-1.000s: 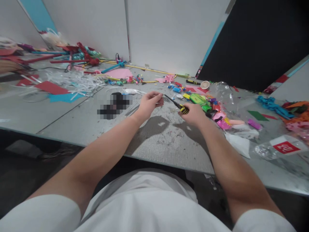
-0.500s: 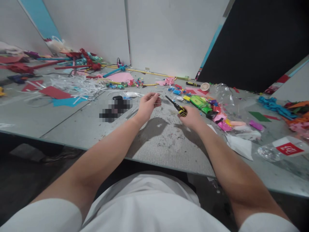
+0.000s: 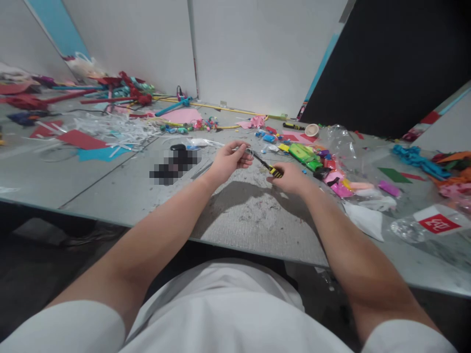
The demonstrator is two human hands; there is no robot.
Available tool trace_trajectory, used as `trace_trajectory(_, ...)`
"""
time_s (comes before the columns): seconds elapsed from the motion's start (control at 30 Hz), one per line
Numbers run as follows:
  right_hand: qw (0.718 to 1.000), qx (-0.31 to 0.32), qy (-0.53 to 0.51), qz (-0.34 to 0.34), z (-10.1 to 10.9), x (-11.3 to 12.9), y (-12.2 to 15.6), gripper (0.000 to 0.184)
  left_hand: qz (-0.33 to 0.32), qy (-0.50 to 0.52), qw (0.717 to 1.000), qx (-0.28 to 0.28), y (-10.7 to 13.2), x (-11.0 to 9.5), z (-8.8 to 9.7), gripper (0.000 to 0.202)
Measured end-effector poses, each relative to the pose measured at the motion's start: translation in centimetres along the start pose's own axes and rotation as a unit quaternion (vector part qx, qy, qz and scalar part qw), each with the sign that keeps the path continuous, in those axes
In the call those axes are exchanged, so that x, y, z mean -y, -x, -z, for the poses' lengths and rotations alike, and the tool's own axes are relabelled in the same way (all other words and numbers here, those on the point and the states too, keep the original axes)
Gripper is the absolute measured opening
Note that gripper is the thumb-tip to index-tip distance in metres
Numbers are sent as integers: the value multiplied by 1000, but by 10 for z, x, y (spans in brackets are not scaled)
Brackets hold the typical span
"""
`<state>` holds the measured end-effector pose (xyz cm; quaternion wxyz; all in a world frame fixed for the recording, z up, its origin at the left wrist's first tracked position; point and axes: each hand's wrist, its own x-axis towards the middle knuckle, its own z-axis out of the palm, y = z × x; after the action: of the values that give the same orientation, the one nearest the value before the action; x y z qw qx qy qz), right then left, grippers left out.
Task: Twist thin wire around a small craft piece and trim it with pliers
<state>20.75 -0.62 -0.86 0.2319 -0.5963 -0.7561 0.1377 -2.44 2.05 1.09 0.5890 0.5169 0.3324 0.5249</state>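
Mid-frame, my right hand (image 3: 292,177) grips a black-and-yellow tool (image 3: 274,170), its long axis slanting up-left to its tip beside my left hand (image 3: 231,160), whose fingertips pinch a thin pale loop (image 3: 250,152) (wire or thread, I can't tell).

No text legible for sure. Clear plastic bottle (image 3: 406,231), right side of bench (image 3: 360,260): red label (image 3: 439,224) with large white lettering or logo, characters stylised, can't make out the word. Green packet (image 3: 303,153) farther back: any print too small and blurred to read.
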Motion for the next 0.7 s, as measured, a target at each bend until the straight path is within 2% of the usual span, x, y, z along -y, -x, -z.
trace_trajectory(0.53, 999, 17, -29, 4, 0, -1, 2, 23, 6, -8, 1000, -13, 4, -5, -4, 9)
trace_trajectory(0.7, 1000, -1, -22, -8, -2, 1, 2, 26, 9, -16, 1000, -26, 3, -6, -4, 10)
